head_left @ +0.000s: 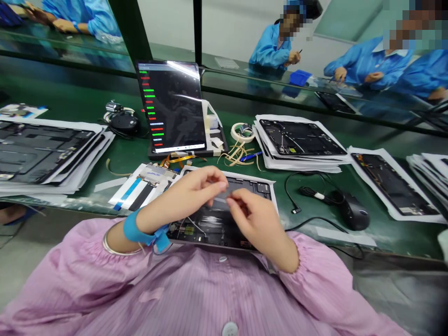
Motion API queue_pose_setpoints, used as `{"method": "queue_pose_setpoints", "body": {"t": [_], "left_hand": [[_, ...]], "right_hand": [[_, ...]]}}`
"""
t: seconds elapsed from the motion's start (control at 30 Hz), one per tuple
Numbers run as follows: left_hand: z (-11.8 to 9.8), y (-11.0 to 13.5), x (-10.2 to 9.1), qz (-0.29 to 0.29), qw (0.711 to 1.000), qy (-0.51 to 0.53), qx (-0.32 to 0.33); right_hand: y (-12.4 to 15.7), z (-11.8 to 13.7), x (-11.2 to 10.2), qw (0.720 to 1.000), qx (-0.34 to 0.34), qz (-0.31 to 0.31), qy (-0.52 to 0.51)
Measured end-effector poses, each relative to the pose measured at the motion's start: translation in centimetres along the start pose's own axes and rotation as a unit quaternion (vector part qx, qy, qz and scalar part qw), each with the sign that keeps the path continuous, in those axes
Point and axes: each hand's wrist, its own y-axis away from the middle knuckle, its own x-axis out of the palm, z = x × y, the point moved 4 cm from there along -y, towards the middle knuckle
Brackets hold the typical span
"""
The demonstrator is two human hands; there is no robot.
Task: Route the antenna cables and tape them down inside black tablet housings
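Left hand (201, 186), above the open tablet housing (213, 219) lying on the bench (280, 184), and right hand (254, 217), over its right half: thumbs and forefingers nearly closed, contents indiscernible. Apparently fine fingertip handling; the next move calls for steady pinches.

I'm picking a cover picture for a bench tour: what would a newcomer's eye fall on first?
Likely first, the propped-up screen beyond the hands, with green and red lines down its left side. Then the left hand and right hand, close together above an open dark device near the bench's front edge. The bright blue band around the left wrist also stands out.
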Motion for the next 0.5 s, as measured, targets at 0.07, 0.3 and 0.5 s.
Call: {"method": "queue_pose_setpoints", "body": {"t": [0.07,0.3,0.5], "left_hand": [[-0.4,-0.7,1.6,0.022,0.993,0.118,-0.016],[-0.6,-2.5,8.1,0.184,0.958,0.220,0.005],[-1.2,-2.4,7.5,0.080,0.994,-0.001,0.074]], "right_hand": [[1.0,-1.2,-1.7,0.978,0.055,-0.036,-0.200],[4.3,-5.0,-5.3,0.902,0.174,-0.027,-0.395],[5.9,-6.6,-5.4,0.891,0.213,0.069,-0.395]]}}
